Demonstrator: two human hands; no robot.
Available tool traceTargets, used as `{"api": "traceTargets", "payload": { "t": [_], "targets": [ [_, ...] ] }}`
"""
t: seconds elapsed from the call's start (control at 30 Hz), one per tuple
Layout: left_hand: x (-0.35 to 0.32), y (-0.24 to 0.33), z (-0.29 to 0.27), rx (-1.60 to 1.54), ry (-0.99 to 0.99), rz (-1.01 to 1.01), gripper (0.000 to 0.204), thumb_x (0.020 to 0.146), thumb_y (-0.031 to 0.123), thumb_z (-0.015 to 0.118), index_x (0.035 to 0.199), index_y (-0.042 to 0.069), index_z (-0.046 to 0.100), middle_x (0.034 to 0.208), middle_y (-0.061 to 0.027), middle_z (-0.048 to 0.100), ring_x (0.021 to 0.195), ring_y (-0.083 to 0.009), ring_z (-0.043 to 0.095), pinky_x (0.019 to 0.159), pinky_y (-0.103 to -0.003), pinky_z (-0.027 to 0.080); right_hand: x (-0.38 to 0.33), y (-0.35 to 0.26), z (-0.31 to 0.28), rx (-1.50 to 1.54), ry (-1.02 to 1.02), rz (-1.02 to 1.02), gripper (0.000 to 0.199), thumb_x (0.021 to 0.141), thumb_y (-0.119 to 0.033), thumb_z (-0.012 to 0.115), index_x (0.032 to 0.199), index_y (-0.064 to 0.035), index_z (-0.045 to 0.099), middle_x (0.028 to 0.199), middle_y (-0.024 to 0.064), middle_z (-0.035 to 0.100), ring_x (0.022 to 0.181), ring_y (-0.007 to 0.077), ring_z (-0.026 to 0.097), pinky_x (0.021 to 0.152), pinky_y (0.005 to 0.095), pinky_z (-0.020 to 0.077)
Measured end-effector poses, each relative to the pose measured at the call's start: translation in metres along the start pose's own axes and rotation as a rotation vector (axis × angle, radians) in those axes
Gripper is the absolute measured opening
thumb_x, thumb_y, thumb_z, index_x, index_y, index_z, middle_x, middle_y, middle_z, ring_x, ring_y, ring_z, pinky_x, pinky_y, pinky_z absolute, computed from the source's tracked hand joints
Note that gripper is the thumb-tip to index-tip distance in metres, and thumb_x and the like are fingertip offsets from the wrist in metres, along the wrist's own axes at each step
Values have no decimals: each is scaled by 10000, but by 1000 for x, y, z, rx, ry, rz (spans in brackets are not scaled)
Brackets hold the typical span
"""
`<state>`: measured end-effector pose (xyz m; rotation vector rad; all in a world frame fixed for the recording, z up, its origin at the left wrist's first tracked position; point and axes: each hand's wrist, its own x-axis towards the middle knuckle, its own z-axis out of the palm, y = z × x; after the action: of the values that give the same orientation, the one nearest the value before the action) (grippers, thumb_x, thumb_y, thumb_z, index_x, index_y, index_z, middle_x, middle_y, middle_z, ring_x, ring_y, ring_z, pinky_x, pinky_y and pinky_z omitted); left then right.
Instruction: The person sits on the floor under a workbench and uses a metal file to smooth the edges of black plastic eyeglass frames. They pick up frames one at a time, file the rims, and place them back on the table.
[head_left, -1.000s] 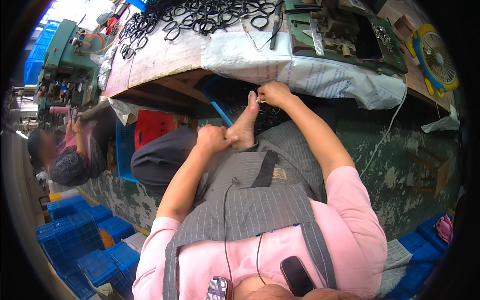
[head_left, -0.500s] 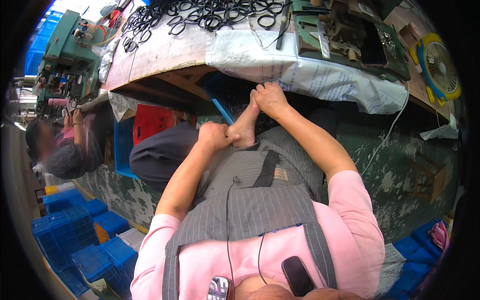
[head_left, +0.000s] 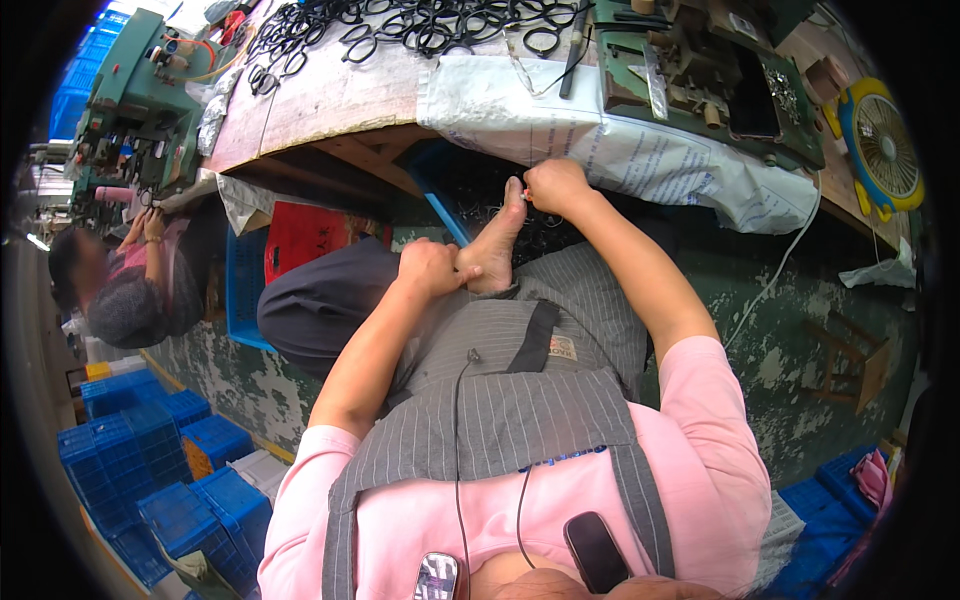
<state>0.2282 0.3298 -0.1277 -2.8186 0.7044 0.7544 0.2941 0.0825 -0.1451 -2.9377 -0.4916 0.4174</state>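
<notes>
A bare foot (head_left: 492,248) rests sole-inward across my lap, toes pointing up toward the table edge. My left hand (head_left: 430,266) is closed at its heel, the thumb pressed against the skin. Beside the toes, my right hand (head_left: 557,188) is closed with the fingertips pinched together. A tiny pale and reddish spot shows at those fingertips; whether it is a held thing, a nail or a toe, I cannot make out. Under the foot lies my grey striped apron (head_left: 480,340).
Black scissor-like handle frames (head_left: 420,25) lie piled on the wooden table, next to a white plastic sheet (head_left: 500,105). A green machine (head_left: 630,85) and a yellow-blue fan (head_left: 880,145) stand at the right. Blue crates (head_left: 125,450) are stacked lower left. Another person (head_left: 140,290) works at far left.
My right hand has shifted slightly right, off the big toe, which now shows. My left hand stays at the heel.
</notes>
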Motion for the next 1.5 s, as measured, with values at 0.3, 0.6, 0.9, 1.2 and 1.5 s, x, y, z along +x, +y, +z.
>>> {"api": "traceTargets", "payload": {
  "t": [0.3, 0.6, 0.9, 1.2, 1.5],
  "targets": [
    [1, 0, -1, 7, -11, -11, 655, 805, 699, 510, 859, 80, 715, 840, -116, 705, 866, -301, 646, 790, -389, 496, -2, -11, 7, -242, 294, -197, 130, 761, -185, 623, 793, -139, 741, 853, 50, 693, 797, 219, 683, 656, 348, 523],
    [0, -2, 1, 4, 34, 5, 651, 791, 695, 528, 837, 74, 718, 832, -124, 706, 819, -312, 652, 765, -392, 499, 1, -11, 26, -250, 331, -175, 145, 775, -190, 608, 779, -120, 735, 835, 62, 681, 802, 233, 673, 645, 367, 525],
    [2, -1, 1, 20, 17, -8, 654, 792, 698, 524, 852, 78, 724, 832, -118, 708, 822, -300, 657, 761, -388, 500, 1, -9, 25, -226, 389, -248, 137, 769, -159, 593, 786, -103, 716, 848, 70, 676, 781, 227, 666, 653, 351, 524],
    [1, -4, 3, 19, 26, 8, 673, 806, 714, 496, 874, 81, 714, 810, -137, 699, 829, -328, 651, 758, -393, 507, -6, -3, 20, -225, 326, -145, 139, 795, -156, 585, 773, -112, 714, 867, 78, 678, 805, 230, 664, 658, 357, 526],
    [1, -4, 3, 29, 24, 13, 670, 802, 710, 502, 862, 77, 713, 799, -133, 698, 815, -323, 650, 740, -394, 509, -1, -4, 27, -188, 441, -216, 145, 796, -156, 581, 764, -92, 707, 873, 84, 679, 781, 247, 666, 676, 366, 539]
  ]
}}
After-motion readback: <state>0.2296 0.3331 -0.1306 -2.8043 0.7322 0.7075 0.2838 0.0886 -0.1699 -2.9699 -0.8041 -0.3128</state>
